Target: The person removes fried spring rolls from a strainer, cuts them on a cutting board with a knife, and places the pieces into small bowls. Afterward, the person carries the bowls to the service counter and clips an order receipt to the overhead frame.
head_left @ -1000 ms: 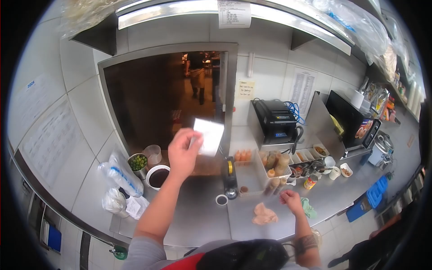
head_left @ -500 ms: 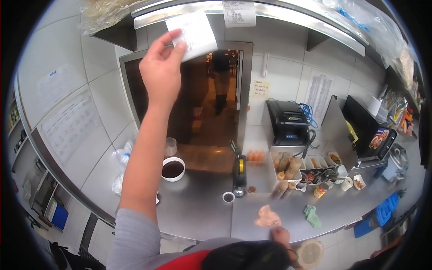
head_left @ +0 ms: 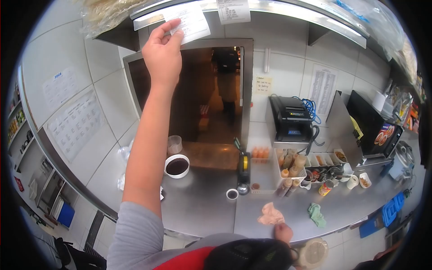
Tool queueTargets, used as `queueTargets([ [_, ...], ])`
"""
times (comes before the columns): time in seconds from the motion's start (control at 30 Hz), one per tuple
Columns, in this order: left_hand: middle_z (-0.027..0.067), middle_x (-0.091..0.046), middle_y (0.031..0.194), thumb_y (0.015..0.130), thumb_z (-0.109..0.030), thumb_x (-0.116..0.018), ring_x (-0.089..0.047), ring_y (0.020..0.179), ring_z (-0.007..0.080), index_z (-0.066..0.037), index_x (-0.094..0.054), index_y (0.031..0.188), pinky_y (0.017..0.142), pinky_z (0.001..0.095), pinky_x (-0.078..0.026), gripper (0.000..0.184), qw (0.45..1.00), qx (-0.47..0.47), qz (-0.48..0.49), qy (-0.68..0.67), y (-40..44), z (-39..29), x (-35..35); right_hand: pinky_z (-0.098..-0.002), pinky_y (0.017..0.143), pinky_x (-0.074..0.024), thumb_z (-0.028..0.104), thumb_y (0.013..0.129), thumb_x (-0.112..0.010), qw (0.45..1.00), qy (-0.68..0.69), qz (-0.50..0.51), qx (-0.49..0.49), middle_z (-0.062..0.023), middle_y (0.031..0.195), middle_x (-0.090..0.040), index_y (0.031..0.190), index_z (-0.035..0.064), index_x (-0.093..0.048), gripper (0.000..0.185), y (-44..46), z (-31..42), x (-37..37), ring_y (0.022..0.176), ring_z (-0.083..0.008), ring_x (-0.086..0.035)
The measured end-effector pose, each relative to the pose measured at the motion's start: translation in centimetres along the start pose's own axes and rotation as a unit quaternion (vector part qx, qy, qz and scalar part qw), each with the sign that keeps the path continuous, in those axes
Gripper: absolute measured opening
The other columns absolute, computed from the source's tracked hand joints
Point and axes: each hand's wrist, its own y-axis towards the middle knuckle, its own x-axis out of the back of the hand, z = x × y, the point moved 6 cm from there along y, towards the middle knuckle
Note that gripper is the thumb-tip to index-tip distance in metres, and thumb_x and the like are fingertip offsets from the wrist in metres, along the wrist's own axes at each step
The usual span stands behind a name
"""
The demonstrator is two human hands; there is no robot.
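My left hand (head_left: 163,51) is raised at the metal ticket rail (head_left: 265,5), pinching a white printed receipt (head_left: 191,24) between thumb and fingers. The receipt's top edge meets the rail, and another receipt (head_left: 234,11) hangs just to its right. Down at the counter's front edge, my right hand (head_left: 283,232) rests closed like a fist. A crumpled pink cloth (head_left: 270,213) lies right beside its knuckles; whether they touch I cannot tell. Further right lies a green cloth (head_left: 317,215).
A bowl of dark liquid (head_left: 177,166) and a small cup of dark sauce (head_left: 232,194) stand on the steel counter (head_left: 202,211). Sauce bottles (head_left: 297,165) crowd a basket below the black printer (head_left: 291,119). A person (head_left: 226,76) stands beyond the pass-through opening.
My left hand has moved slightly up with the receipt, which now sits higher against the rail. My right hand stays by the pink cloth. The camera view has shifted a little.
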Motion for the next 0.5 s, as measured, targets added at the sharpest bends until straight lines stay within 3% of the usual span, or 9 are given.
queueTargets([
  [0.3,0.008,-0.071,0.115,0.092,-0.005,-0.07,-0.066,0.096,0.0121,0.001,-0.071,0.122,0.079,0.0284,-0.055,0.031,0.997,0.025,0.064,-0.019,1.0,0.1,-1.7,-0.0524,0.067,-0.0508,0.035,0.088,-0.067,1.0,0.011,0.005,-0.011,-0.018,0.077,-0.069,0.076,0.0068,-0.065,0.031,-0.2,0.2,0.2,0.073,-0.0422,-0.066],
  [0.5,0.0081,-0.071,0.113,0.091,-0.006,-0.071,-0.066,0.094,0.0117,0.0,-0.072,0.12,0.078,0.0267,-0.054,0.03,0.998,0.01,0.054,0.015,2.6,-0.3,-2.4,-0.0522,0.067,-0.0507,0.033,0.089,-0.067,1.0,0.016,-0.001,-0.011,-0.0175,0.076,-0.067,0.077,0.0062,-0.064,0.03,-0.6,0.0,-0.2,0.074,-0.0417,-0.065],
])
